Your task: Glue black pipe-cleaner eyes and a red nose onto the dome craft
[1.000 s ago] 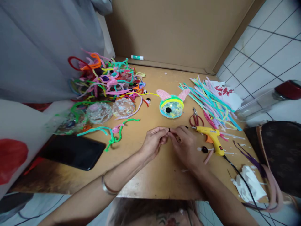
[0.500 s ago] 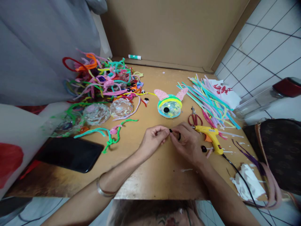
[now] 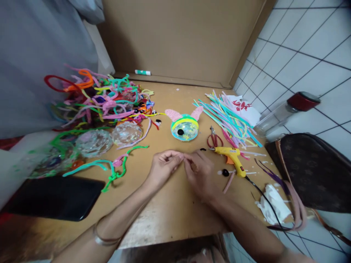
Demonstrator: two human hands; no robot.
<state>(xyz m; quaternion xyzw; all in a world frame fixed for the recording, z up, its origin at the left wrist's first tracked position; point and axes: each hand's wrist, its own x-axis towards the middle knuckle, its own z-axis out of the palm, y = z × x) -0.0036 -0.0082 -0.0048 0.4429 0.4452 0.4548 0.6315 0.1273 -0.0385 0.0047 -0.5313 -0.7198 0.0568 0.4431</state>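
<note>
Now left hand (image 3: 164, 166) and right hand (image 3: 199, 173) pinch together; the earlier-visible black bit is hidden, grip contents unclear.

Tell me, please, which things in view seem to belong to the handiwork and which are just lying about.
Likely part of the work:
- eared dome
- bundle of fuzzy stems
- yellow glue gun
- red-handled tool

Probably just lying about:
- black phone
- brown handbag
- red-lidded bottle
- crumpled tissue
</note>
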